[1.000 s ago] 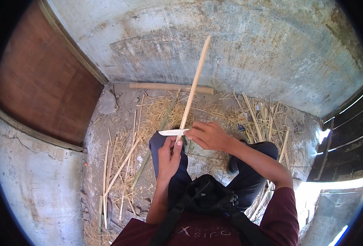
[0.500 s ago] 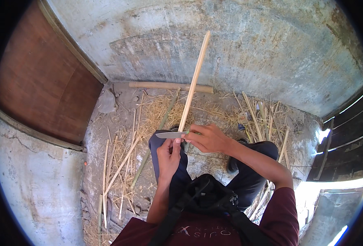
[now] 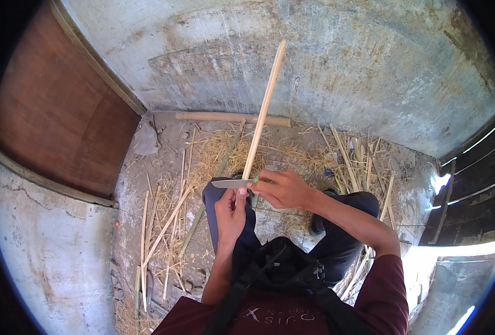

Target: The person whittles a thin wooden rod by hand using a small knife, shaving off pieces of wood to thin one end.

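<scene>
My right hand [image 3: 281,188] is closed round the green handle of a knife [image 3: 232,183], whose pale blade points left. The blade lies across the near end of a long split bamboo strip [image 3: 265,106], which stretches away from me toward the wall. My left hand [image 3: 230,215] pinches the strip's near end just below the blade, thumb on top. Both hands meet above my left knee. The strip's lowest end is hidden by my fingers.
Loose bamboo strips [image 3: 152,223] and straw-like shavings [image 3: 208,153] litter the floor on the left. More strips [image 3: 348,156] lie at the right. A bamboo pole [image 3: 233,118] rests along the foot of the stained wall [image 3: 325,67]. A brown wooden panel [image 3: 63,106] stands at left.
Hardly anything differs. The bamboo strip's far end has shifted very slightly upward and left; both hands and the knife keep nearly the same place.
</scene>
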`<action>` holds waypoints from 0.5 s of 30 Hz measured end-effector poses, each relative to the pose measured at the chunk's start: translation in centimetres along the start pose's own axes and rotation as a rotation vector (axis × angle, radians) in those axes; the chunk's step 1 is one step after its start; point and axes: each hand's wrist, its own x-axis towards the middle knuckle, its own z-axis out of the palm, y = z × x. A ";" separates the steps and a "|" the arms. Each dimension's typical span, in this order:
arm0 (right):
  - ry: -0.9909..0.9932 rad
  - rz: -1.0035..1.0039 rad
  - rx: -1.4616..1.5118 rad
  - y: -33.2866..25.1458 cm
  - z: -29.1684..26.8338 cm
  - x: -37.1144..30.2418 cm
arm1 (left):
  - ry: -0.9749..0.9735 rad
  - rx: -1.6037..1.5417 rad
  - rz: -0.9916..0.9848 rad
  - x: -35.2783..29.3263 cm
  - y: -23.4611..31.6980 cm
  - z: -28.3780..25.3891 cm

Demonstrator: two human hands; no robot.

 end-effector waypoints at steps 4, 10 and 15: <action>-0.021 -0.022 0.003 0.1 0.3 -0.2 | -0.025 -0.010 0.011 -0.2 -0.7 -0.3; -0.034 -0.021 0.010 -0.2 0.3 -0.1 | -0.042 -0.053 0.008 -0.3 0.0 -0.4; -0.029 -0.019 -0.017 -0.3 0.1 0.1 | -0.023 -0.020 0.012 -0.2 -0.6 -0.5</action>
